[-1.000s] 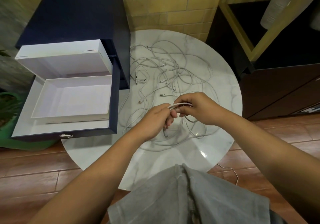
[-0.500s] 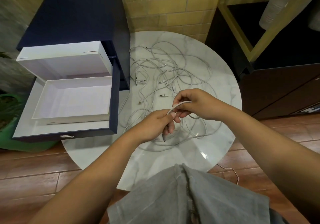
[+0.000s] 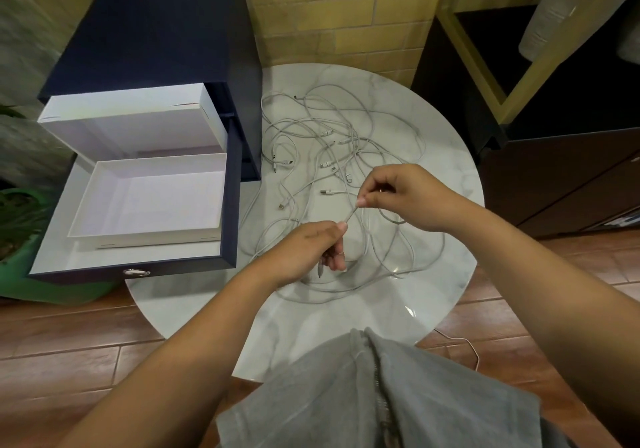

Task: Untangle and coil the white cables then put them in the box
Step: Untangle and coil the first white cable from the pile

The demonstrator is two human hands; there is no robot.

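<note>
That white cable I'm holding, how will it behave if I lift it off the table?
Probably floppy: the white cable is straight only between the left hand and right hand; beyond them it sags in loops. Likely light, as a fingertip pinch holds it. It may drag the tangle along, since strands cross.

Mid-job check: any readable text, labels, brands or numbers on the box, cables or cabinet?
None readable. The open white cardboard box is blank, the dark blue drawer cabinet shows no label, and any marks on plugs of the tangled white cables are too small to tell.
</note>
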